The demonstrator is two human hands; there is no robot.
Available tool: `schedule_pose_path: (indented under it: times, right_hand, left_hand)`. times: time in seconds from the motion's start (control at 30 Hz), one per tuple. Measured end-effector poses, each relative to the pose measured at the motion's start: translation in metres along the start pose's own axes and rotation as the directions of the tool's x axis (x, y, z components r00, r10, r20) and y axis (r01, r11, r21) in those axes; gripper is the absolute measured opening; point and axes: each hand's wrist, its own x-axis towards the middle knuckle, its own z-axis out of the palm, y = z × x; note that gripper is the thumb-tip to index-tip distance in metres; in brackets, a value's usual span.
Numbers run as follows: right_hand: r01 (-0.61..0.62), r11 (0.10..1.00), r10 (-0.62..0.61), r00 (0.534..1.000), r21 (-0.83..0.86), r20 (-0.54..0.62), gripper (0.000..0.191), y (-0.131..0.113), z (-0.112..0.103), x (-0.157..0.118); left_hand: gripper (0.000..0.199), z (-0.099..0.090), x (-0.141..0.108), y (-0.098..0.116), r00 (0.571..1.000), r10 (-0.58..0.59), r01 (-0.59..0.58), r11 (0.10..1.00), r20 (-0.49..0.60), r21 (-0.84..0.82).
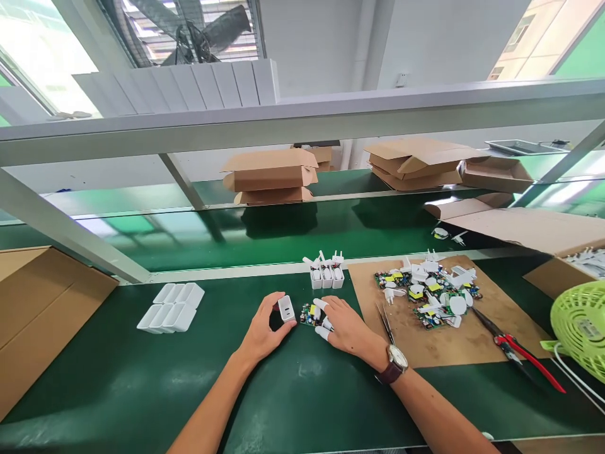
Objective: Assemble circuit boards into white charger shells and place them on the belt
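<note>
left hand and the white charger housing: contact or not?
Touching. The head view shows the left hand gripping the white charger housing, index finger at its far end, thumb at its near end.

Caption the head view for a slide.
Left hand holding a white casing, right hand with its fingers at a circuit board, above a green worktop.
</note>
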Motion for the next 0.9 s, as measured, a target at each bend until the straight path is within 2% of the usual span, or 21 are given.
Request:
schedule_pose_path:
  times: [0.1,0.23,0.33,0.43,0.53,0.6,0.7,0.83,0.9]
  right_hand:
    - [-0.011,1.000,0.011,1.000,0.010,-0.007,0.030,-0.001,0.004,0.000]
    - [-0.001,0.999,0.006,0.992,0.041,-0.125,0.042,-0.005,0.003,0.003]
    - [0.035,0.995,-0.006,0.955,0.091,-0.295,0.054,-0.008,-0.001,0.006]
    - [0.071,0.991,-0.016,0.909,0.116,-0.416,0.061,-0.010,-0.004,0.008]
    - [0.080,0.988,-0.009,0.882,0.131,-0.471,0.061,-0.011,-0.004,0.010]
    - [0.075,0.985,0.013,0.868,0.157,-0.496,0.058,-0.013,-0.004,0.010]
    - [0.061,0.975,0.059,0.854,0.212,-0.516,0.055,-0.016,-0.005,0.010]
    - [0.034,0.956,0.121,0.858,0.290,-0.499,0.057,-0.018,-0.006,0.007]
    - [0.051,0.952,0.111,0.862,0.303,-0.494,0.059,-0.019,-0.005,0.006]
  left_hand:
    - [0.056,0.000,0.000,0.000,0.998,-0.058,0.058,0.998,0.027,0.003]
    - [0.068,-0.004,0.000,-0.002,0.996,-0.049,0.051,0.998,0.074,-0.025]
    - [0.068,-0.004,0.000,-0.003,0.993,0.019,-0.006,0.994,0.119,-0.109]
    - [0.070,0.001,0.000,-0.004,0.998,-0.015,0.020,0.996,0.058,-0.092]
    - [0.075,0.005,0.000,-0.003,0.992,-0.119,0.119,0.993,-0.032,0.009]
    - [0.082,0.005,-0.001,-0.001,0.992,-0.128,0.129,0.991,-0.016,0.024]
    - [0.091,0.000,-0.001,0.002,0.991,-0.113,0.114,0.993,0.069,-0.014]
    - [0.065,-0.004,0.001,0.007,0.971,-0.095,0.106,0.994,0.218,-0.036]
    - [0.053,-0.003,0.002,0.007,0.978,-0.078,0.083,0.996,0.192,-0.021]
